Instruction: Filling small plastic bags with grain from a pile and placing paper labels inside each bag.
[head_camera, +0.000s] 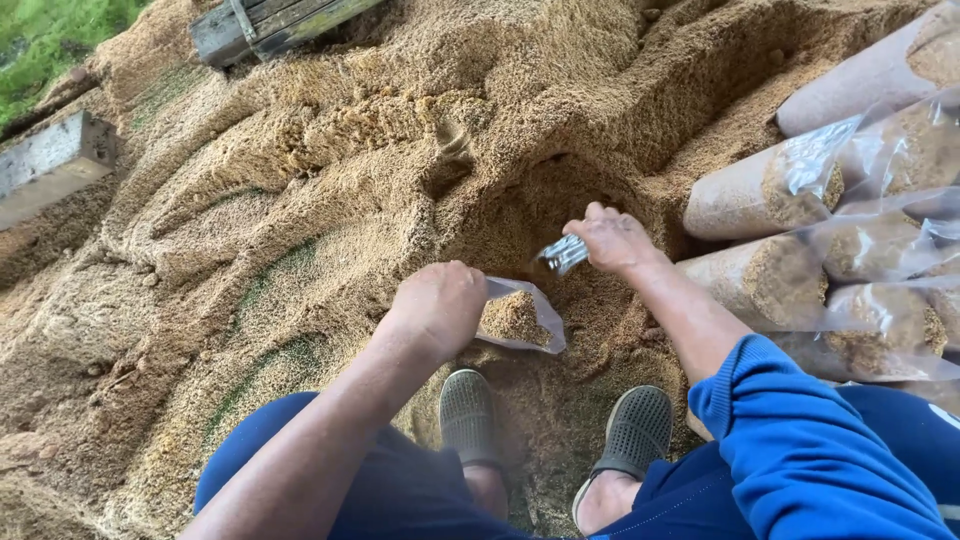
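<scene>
My left hand (438, 305) grips the mouth of a clear plastic bag (520, 318) that lies open on its side, partly filled with tan sawdust. My right hand (613, 238) is closed around a shiny metal scoop (563, 254), held just above and behind the bag's opening. Both hands work over a hollow dug into a big sawdust pile (350, 180). My feet in grey slip-on shoes (468, 412) rest on the sawdust below the bag.
Several filled clear bags of sawdust (790, 270) lie stacked at the right. Weathered wooden planks (265, 25) sit at the top, a concrete block (50, 160) at the left, grass in the top left corner.
</scene>
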